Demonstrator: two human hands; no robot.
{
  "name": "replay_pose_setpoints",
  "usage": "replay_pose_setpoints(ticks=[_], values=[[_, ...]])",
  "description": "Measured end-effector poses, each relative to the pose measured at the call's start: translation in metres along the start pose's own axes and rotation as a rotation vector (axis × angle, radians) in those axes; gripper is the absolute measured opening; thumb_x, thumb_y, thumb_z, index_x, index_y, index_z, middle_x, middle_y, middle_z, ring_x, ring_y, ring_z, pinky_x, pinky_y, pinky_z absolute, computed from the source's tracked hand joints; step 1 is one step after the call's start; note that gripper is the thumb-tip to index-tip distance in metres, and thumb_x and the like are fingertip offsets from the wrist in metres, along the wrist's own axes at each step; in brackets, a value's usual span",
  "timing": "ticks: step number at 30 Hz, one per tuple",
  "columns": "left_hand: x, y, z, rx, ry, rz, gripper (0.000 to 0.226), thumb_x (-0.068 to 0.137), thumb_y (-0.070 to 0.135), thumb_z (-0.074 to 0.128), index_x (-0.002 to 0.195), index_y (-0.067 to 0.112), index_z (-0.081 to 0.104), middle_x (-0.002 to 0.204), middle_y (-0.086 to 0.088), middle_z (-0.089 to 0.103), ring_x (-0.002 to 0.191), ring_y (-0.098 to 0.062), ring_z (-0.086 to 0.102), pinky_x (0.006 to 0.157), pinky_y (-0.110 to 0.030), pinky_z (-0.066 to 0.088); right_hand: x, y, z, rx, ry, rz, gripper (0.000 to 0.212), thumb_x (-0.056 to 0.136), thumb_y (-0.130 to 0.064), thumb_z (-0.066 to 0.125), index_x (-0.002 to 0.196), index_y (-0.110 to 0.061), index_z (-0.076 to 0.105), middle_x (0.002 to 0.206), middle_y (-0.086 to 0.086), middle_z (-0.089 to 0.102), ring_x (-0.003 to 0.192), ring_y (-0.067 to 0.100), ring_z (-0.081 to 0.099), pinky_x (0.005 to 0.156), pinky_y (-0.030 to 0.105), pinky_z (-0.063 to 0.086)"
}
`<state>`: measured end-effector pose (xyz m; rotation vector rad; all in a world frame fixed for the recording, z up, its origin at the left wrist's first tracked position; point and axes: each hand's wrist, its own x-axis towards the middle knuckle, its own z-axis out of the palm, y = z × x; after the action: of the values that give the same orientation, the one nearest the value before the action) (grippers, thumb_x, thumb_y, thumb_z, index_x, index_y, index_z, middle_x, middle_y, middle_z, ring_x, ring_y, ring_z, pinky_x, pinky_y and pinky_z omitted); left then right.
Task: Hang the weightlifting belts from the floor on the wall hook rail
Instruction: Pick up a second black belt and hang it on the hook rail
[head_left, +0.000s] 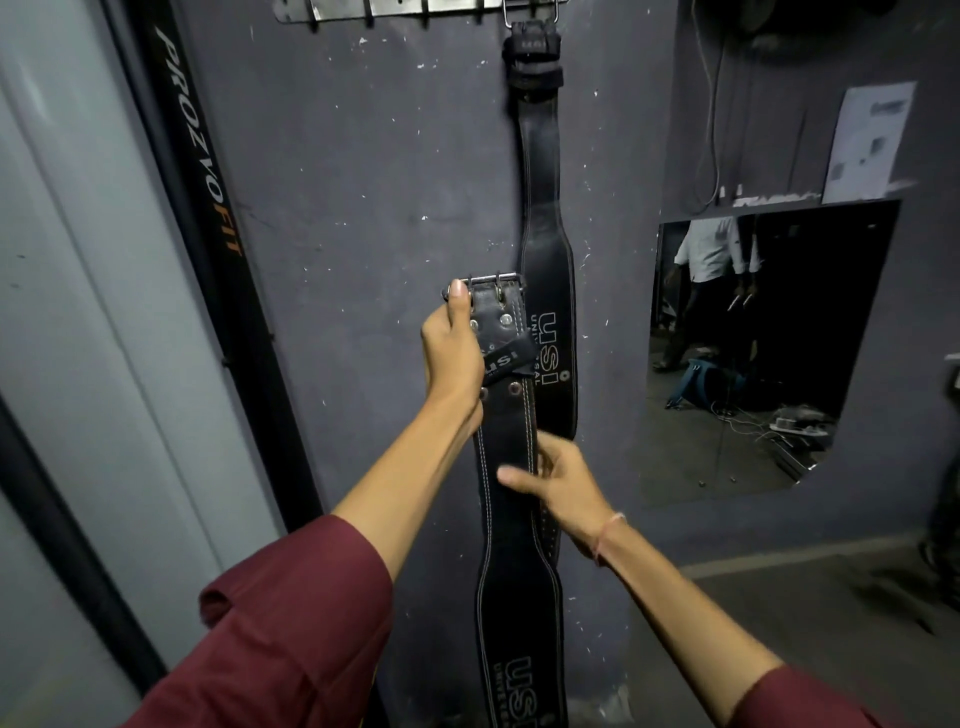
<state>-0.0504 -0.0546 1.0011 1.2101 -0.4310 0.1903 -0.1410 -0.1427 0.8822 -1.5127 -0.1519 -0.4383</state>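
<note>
A black leather weightlifting belt (511, 499) hangs straight down in front of me, its steel buckle end uppermost. My left hand (451, 353) grips it just below the buckle. My right hand (558, 480) touches the belt's right edge lower down, fingers spread loosely around it. A second black belt (543, 208) hangs by its buckle from the right end of the metal hook rail (395, 10) at the top of the grey wall. The held belt's buckle is well below the rail, overlapping the hung belt's lower part.
Several bare hooks stick out of the rail to the left of the hung belt. A black frame post (208, 208) with lettering leans along the wall's left side. A mirror (753, 353) on the right wall reflects a person and floor clutter.
</note>
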Motion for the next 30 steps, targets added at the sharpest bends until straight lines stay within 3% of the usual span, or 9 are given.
replay_pose_setpoints(ticks=[5, 11, 13, 15, 17, 20, 22, 25, 30], values=[[0.0, -0.004, -0.004, 0.03, -0.03, 0.027, 0.073, 0.065, 0.091, 0.049, 0.092, 0.024, 0.059, 0.087, -0.005, 0.056, 0.076, -0.023, 0.05, 0.069, -0.041, 0.043, -0.031, 0.044, -0.002, -0.062, 0.017, 0.189, 0.025, 0.085, 0.006, 0.065, 0.108, -0.002, 0.068, 0.103, 0.013, 0.075, 0.096, 0.027, 0.07, 0.083, 0.036, 0.057], [-0.006, 0.003, 0.001, 0.074, -0.016, 0.104, 0.072, 0.075, 0.085, 0.045, 0.09, 0.017, 0.06, 0.085, -0.005, 0.054, 0.075, -0.021, 0.048, 0.067, -0.038, 0.041, 0.018, -0.047, 0.012, 0.006, 0.136, -0.105, 0.047, 0.091, 0.011, 0.053, 0.132, -0.01, 0.045, 0.106, 0.003, 0.069, 0.096, 0.01, 0.066, 0.085, 0.023, 0.055], [-0.01, 0.004, 0.001, 0.062, -0.033, 0.108, 0.075, 0.085, 0.074, 0.045, 0.09, 0.001, 0.062, 0.084, -0.01, 0.059, 0.075, -0.023, 0.054, 0.068, -0.041, 0.047, 0.03, -0.073, 0.012, 0.009, 0.132, -0.171, 0.067, 0.087, 0.02, 0.047, 0.142, -0.016, 0.034, 0.118, 0.008, 0.064, 0.102, 0.012, 0.064, 0.089, 0.023, 0.054], [-0.012, 0.006, 0.002, 0.055, -0.052, 0.142, 0.065, 0.098, 0.055, 0.042, 0.099, -0.007, 0.062, 0.088, -0.02, 0.067, 0.079, -0.024, 0.063, 0.072, -0.043, 0.054, 0.039, -0.088, 0.012, -0.009, 0.105, -0.187, 0.073, 0.076, 0.018, 0.046, 0.14, -0.016, 0.038, 0.122, 0.012, 0.062, 0.097, 0.013, 0.062, 0.079, 0.019, 0.053], [-0.015, 0.006, 0.002, 0.087, -0.07, 0.165, 0.05, 0.105, 0.039, 0.038, 0.098, -0.003, 0.063, 0.086, -0.018, 0.07, 0.076, -0.01, 0.065, 0.068, -0.029, 0.055, 0.041, -0.096, 0.015, -0.012, 0.11, -0.182, 0.064, 0.074, 0.002, 0.048, 0.136, -0.016, 0.044, 0.115, 0.006, 0.064, 0.095, 0.011, 0.06, 0.08, 0.02, 0.05], [-0.022, 0.005, 0.004, 0.171, -0.077, 0.19, 0.038, 0.106, 0.032, 0.037, 0.075, 0.015, 0.05, 0.064, 0.008, 0.046, 0.052, 0.005, 0.044, 0.056, -0.011, 0.038, 0.044, -0.102, 0.019, -0.1, 0.228, -0.157, 0.05, 0.1, -0.019, 0.045, 0.148, -0.016, 0.03, 0.106, -0.016, 0.06, 0.114, 0.008, 0.054, 0.102, 0.024, 0.038], [-0.024, 0.002, 0.003, 0.193, -0.103, 0.205, 0.036, 0.106, 0.033, 0.037, 0.081, 0.015, 0.055, 0.072, 0.007, 0.057, 0.064, 0.004, 0.055, 0.065, -0.015, 0.045, 0.048, -0.101, 0.022, -0.201, 0.294, -0.171, 0.051, 0.104, -0.031, 0.038, 0.15, -0.015, 0.025, 0.114, -0.017, 0.058, 0.126, 0.007, 0.047, 0.111, 0.024, 0.031], [-0.022, -0.006, -0.001, 0.193, -0.123, 0.232, 0.039, 0.106, 0.035, 0.037, 0.112, 0.005, 0.062, 0.106, -0.009, 0.071, 0.1, -0.014, 0.067, 0.087, -0.023, 0.052, 0.056, -0.093, 0.025, -0.303, 0.313, -0.2, 0.048, 0.102, -0.038, 0.038, 0.144, -0.014, 0.038, 0.139, 0.0, 0.054, 0.131, 0.014, 0.049, 0.113, 0.034, 0.036], [-0.023, -0.007, -0.007, 0.198, -0.088, 0.22, 0.033, 0.106, 0.033, 0.039, 0.114, 0.005, 0.055, 0.107, -0.002, 0.068, 0.099, -0.011, 0.064, 0.089, -0.026, 0.049, 0.064, -0.091, 0.027, -0.342, 0.289, -0.216, 0.044, 0.104, -0.029, 0.039, 0.145, -0.015, 0.039, 0.144, -0.005, 0.049, 0.134, 0.009, 0.044, 0.115, 0.029, 0.033]])
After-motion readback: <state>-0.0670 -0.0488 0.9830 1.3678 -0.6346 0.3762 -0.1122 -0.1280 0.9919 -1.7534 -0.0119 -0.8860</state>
